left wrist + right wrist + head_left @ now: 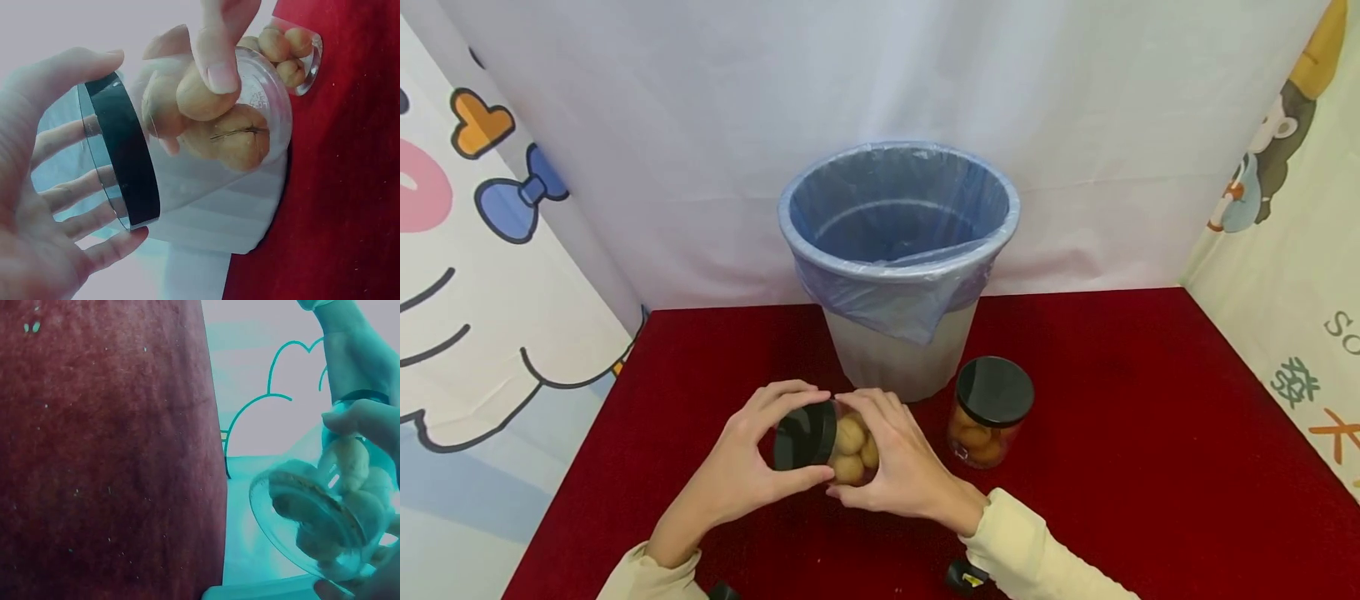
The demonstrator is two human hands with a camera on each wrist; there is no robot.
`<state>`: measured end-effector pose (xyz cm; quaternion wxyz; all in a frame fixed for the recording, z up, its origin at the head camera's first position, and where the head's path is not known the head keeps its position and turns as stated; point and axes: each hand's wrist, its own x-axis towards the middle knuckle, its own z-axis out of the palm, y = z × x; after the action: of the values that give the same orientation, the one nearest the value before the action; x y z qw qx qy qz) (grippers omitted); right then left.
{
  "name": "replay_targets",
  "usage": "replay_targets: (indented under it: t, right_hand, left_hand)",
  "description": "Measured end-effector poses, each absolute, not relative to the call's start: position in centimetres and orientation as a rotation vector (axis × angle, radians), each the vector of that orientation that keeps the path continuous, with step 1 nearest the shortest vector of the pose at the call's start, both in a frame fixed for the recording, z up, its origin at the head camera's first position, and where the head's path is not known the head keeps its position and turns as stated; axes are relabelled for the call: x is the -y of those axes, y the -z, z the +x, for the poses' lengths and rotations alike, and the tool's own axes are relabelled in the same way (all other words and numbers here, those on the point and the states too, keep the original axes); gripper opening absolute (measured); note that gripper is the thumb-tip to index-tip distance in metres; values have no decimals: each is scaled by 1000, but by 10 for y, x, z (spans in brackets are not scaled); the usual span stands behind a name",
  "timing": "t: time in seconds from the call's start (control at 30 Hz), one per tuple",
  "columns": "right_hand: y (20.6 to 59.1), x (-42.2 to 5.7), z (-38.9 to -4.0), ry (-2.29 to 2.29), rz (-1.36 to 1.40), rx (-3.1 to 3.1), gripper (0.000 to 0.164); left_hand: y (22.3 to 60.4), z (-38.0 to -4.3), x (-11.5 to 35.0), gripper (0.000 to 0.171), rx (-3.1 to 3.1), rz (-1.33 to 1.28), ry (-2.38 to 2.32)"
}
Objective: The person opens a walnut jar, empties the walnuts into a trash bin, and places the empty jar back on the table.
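Note:
A clear plastic jar (858, 467) holding several walnuts (244, 139) is held on its side, off the red surface. My left hand (737, 467) grips its black-rimmed lid (801, 435), the thumb on one side and the fingers spread around the rest. My right hand (904, 462) holds the jar's body, and its thumb lies along the wall in the left wrist view. In that view the lid's rim sits at the jar's mouth; whether its thread is engaged I cannot tell. The jar's base (306, 519) faces the right wrist camera.
A second walnut jar (992, 412), lid on, stands upright to the right of my right hand. Behind both hands is a bin (895, 350) lined with a bluish plastic bag (887, 300). Red cloth (1112, 467) covers the table, with printed curtains around it.

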<state>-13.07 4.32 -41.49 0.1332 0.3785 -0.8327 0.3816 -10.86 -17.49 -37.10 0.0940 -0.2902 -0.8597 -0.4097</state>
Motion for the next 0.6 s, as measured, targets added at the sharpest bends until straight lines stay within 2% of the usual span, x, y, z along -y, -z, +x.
replay_targets:
  t: [0.23,0.6]
  right_hand:
    - [412,-52,-129,-1153,1156,2494,96]
    - [419,-56,-130,-1241,1161,2364,95]
  left_hand:
    - [378,-106,175,68,2529,-866,1293]
    - [380,-105,169,67,2482,-881,1246]
